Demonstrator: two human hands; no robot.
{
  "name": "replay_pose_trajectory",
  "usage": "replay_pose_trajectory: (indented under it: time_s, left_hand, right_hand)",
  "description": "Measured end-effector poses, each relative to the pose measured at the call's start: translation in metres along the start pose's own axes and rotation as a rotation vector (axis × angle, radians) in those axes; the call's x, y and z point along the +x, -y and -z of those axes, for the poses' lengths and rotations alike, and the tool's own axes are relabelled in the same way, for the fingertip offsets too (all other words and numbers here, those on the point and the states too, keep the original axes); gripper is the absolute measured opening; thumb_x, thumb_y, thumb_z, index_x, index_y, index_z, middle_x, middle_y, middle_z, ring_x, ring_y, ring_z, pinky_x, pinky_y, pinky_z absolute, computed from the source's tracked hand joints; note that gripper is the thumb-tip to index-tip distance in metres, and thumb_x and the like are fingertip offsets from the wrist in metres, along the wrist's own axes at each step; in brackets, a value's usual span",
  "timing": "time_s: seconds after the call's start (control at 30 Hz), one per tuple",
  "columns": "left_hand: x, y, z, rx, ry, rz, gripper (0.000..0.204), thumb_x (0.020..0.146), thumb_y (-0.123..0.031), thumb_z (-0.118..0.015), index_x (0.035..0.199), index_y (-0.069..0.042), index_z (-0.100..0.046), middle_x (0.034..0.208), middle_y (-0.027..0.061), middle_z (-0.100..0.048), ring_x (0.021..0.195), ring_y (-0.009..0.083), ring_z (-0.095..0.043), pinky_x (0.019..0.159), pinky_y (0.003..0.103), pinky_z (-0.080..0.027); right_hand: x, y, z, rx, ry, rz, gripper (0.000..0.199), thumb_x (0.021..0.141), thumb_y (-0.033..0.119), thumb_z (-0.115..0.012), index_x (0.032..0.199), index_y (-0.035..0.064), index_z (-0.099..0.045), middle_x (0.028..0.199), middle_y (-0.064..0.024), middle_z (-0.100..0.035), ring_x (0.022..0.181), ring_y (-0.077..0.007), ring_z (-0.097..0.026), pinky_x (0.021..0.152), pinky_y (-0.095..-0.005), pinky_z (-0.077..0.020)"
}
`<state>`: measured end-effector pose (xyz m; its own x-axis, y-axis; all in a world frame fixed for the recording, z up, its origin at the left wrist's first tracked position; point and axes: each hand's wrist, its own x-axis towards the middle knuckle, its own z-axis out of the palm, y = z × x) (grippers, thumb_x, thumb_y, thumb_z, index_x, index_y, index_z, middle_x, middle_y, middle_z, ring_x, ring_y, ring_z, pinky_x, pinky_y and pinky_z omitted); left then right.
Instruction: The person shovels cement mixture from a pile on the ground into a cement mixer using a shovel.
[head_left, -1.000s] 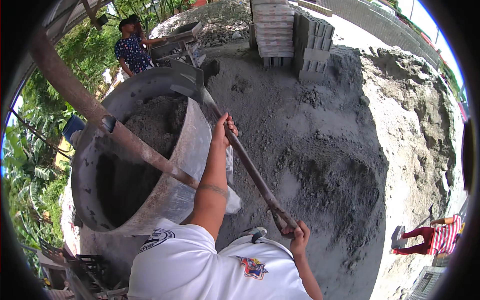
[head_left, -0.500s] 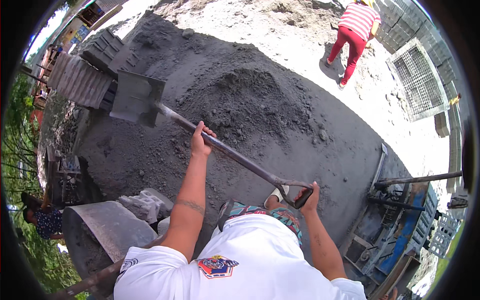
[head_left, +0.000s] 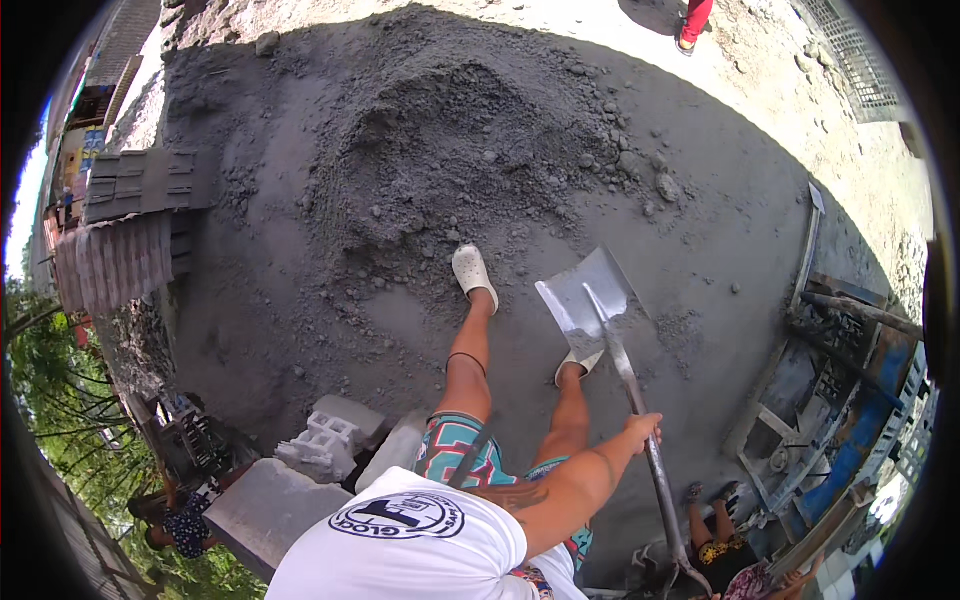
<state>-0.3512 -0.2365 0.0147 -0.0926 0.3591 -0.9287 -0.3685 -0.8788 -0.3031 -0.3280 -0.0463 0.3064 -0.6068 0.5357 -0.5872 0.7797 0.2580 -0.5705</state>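
Observation:
My left hand (head_left: 643,432) is closed round the shaft of a shovel (head_left: 633,380), with that arm reaching across my body to the right. The shovel's broad metal blade (head_left: 585,300) points away from me, over the grey ground just beyond my right foot; its face looks mostly bare. The shaft runs down to the lower right, where the start of its forked handle shows near the picture's edge. My right hand is not visible there. Ahead rises a heap of grey sand and gravel (head_left: 470,140), and my left foot in a white clog (head_left: 470,270) stands at its near edge.
Concrete blocks (head_left: 335,440) and a grey metal container (head_left: 270,510) stand at my left. On the right lies a metal frame machine (head_left: 850,420); a person (head_left: 725,540) is close by at lower right. Far off is another person's red-trousered leg (head_left: 695,22). Corrugated sheets (head_left: 115,262) stand far left.
The shovel has swung from the far left to the right, its blade now near my right foot. My left hand moved across with it. My right hand has gone out of sight.

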Motion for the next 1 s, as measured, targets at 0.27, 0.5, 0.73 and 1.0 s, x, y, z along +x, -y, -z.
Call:
replay_pose_trajectory:
  time_s: [0.27,0.5,0.73,1.0]
  left_hand:
    - [0.092,-0.22,0.038,-0.253,0.026,-0.111,0.019,0.082,-0.015,-0.064,0.079,0.0,-0.052,0.063,0.0117,-0.054,0.05,0.024,-0.055,0.048,0.04,-0.05]
    - [0.086,-0.626,0.311,-0.19,-0.257,-0.44,0.013,0.088,-0.014,-0.058,0.082,-0.004,-0.052,0.062,0.0074,-0.049,0.052,0.0199,-0.05,0.052,0.039,-0.049]
    - [0.044,-0.576,0.309,-0.147,-0.238,-0.468,0.017,0.087,-0.012,-0.059,0.075,-0.003,-0.051,0.061,0.0085,-0.048,0.053,0.0236,-0.051,0.051,0.041,-0.05]
    - [-0.022,-0.432,0.264,-0.139,-0.331,-0.538,0.016,0.084,-0.009,-0.056,0.071,-0.001,-0.052,0.058,0.01,-0.05,0.047,0.0238,-0.052,0.046,0.04,-0.046]
  right_hand:
    - [0.06,0.065,-0.183,0.042,0.163,-0.096,0.045,0.093,0.047,-0.043,0.068,0.0094,-0.048,0.051,-0.003,-0.043,0.043,-0.0204,-0.047,0.044,-0.0341,-0.044]
    - [-0.024,-0.064,-0.571,0.189,0.307,-0.236,0.03,0.091,0.033,-0.04,0.074,0.0076,-0.042,0.051,-0.0076,-0.041,0.037,-0.0195,-0.039,0.035,-0.032,-0.0383]
    - [-0.033,-0.093,-0.519,0.218,0.331,-0.173,0.03,0.09,0.032,-0.039,0.073,0.0071,-0.041,0.051,-0.008,-0.042,0.037,-0.0199,-0.039,0.034,-0.0321,-0.0378]
    - [-0.031,-0.087,-0.35,0.264,0.376,-0.26,0.031,0.091,0.033,-0.04,0.072,0.009,-0.041,0.05,-0.0072,-0.041,0.037,-0.0198,-0.039,0.035,-0.0343,-0.0384]
